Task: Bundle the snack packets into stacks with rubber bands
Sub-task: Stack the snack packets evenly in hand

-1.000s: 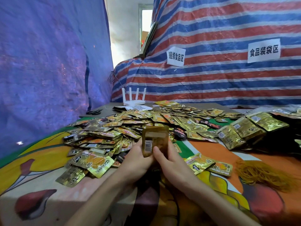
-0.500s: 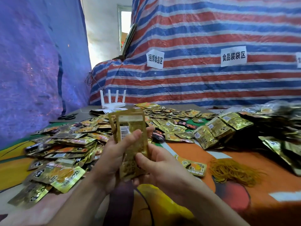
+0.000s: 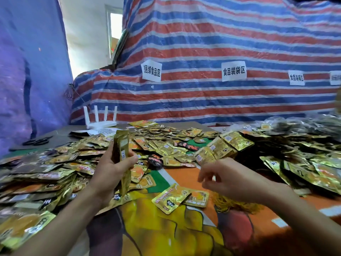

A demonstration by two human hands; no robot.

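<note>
My left hand (image 3: 112,169) grips an upright stack of gold snack packets (image 3: 121,154), thumb across its front. My right hand (image 3: 227,179) hovers apart from the stack, to its right, fingers loosely curled and holding nothing I can see. It hangs just above a tangle of yellow rubber bands (image 3: 238,205) lying on the cloth. Loose gold packets (image 3: 55,169) cover the left and far side of the table. Two packets (image 3: 173,198) lie between my hands. Bundled stacks (image 3: 219,146) lie behind my right hand.
A colourful cloth (image 3: 166,233) covers the table. A white router (image 3: 100,119) and black scissors (image 3: 37,141) lie at the far left. More packets (image 3: 304,163) heap up at the right. A striped tarp (image 3: 212,52) with paper labels rises behind.
My right hand has let go of the stack and moved right, over the rubber bands. My left hand now holds the stack alone, turned edge-on.
</note>
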